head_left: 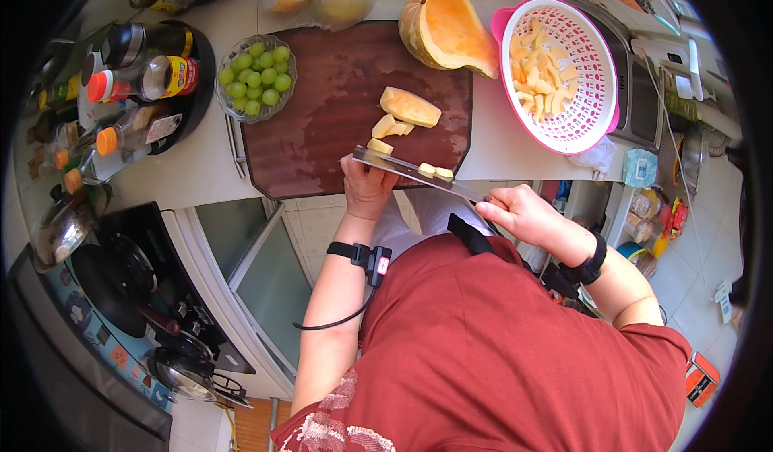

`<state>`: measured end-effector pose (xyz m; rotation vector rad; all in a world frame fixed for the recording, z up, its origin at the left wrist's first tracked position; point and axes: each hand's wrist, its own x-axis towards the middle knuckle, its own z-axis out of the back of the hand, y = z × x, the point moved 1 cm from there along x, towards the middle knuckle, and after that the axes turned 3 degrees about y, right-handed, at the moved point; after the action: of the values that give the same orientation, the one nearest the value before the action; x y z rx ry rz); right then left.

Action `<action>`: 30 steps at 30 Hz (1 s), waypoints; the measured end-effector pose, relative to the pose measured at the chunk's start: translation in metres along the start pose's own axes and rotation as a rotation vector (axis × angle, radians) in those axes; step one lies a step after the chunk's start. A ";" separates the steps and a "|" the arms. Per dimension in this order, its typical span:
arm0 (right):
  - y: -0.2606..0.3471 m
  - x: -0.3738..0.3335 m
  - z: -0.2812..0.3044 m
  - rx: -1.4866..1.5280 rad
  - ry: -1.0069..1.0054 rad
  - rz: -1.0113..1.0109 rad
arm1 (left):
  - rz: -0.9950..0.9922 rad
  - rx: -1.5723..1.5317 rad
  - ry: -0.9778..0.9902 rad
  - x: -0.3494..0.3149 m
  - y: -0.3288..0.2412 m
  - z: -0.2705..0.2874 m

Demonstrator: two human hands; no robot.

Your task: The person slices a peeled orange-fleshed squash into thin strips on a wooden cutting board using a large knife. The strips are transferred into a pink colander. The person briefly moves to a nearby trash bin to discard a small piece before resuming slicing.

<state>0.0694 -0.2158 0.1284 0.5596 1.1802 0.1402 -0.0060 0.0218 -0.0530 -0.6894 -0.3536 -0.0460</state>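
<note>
My right hand point(522, 214) is closed around the handle of a kitchen knife point(415, 170), whose wide blade points left over the near edge of the brown cutting board point(322, 122). A few small pale squash pieces point(435, 171) rest on the blade. My left hand point(369, 186) is at the blade's far end with its fingers curled; the blade hides the fingertips and anything in them. Just beyond the blade, a peeled squash chunk point(411, 107) lies on the board beside several cut slices point(390, 127).
At the board's left stands a glass bowl of green grapes point(256, 78). A hollowed squash piece point(451, 29) lies at the back. On the right, a pink-and-white colander point(600, 74) holds cut squash pieces. Bottles and jars point(165, 78) crowd the left, above a stove with pans point(113, 287).
</note>
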 end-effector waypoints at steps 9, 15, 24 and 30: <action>0.007 0.036 -0.009 -0.035 0.003 0.030 | 0.009 -0.053 0.036 -0.004 0.002 -0.003; 0.006 0.077 -0.014 -0.005 -0.017 0.073 | -0.007 -0.059 -0.077 -0.002 0.002 -0.007; 0.003 0.007 0.002 -0.022 -0.007 0.065 | 0.040 -0.077 0.001 -0.011 0.002 0.000; 0.007 0.005 0.000 -0.033 -0.008 0.035 | 0.021 -0.043 0.020 -0.008 0.001 0.002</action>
<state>0.0730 -0.2084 0.1275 0.5510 1.1585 0.1865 -0.0135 0.0233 -0.0550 -0.7351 -0.3268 -0.0409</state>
